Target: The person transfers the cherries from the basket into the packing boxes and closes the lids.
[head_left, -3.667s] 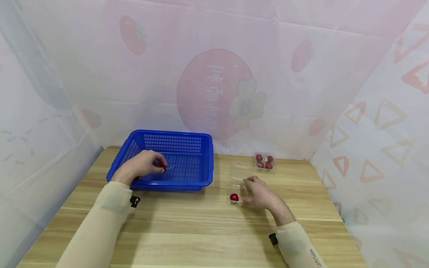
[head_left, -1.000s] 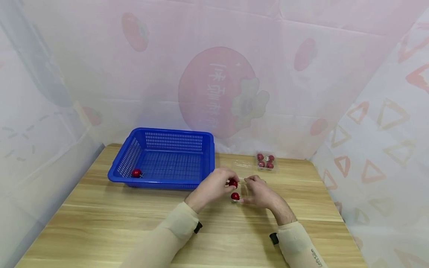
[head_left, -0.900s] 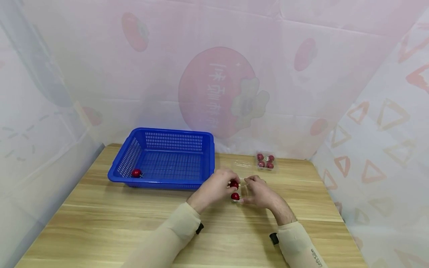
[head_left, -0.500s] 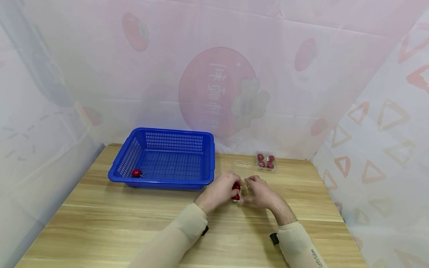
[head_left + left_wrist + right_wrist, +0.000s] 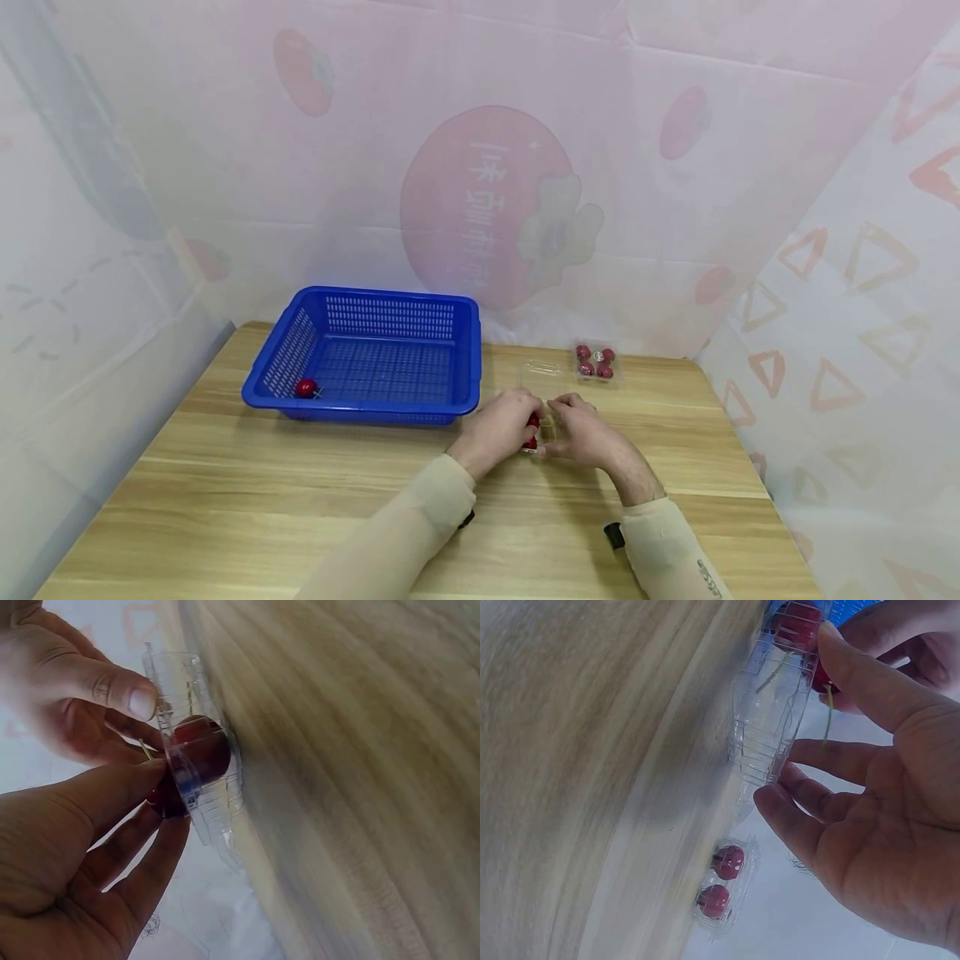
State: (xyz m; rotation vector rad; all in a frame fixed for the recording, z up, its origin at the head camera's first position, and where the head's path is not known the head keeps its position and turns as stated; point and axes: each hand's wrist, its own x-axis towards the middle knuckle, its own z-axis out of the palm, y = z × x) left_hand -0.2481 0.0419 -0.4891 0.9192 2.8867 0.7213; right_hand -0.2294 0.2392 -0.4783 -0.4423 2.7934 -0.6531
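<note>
My left hand [image 5: 498,423] pinches a dark red cherry [image 5: 166,801] with a green stem, held at the top of a clear plastic clamshell box [image 5: 759,742]. One cherry [image 5: 202,746] sits inside that box at its near end. My right hand [image 5: 588,435] holds the box by its rim, thumb toward the near end and fingertips toward the far end. Behind, the box's lid [image 5: 542,377] lies folded back. In the head view the left fingers partly cover both cherries. Another cherry [image 5: 305,387] lies in the front left corner of the blue basket [image 5: 375,407].
At the back right of the wooden table [image 5: 360,500] stands a second clear box [image 5: 596,361] with several cherries inside and a small label on top. The basket is left of the hands. Printed cloth walls [image 5: 330,183] close off the back and both sides.
My left hand has carried a cherry from the basket rightward to the box, then lowered it and edged further right. The right hand has stayed at the box.
</note>
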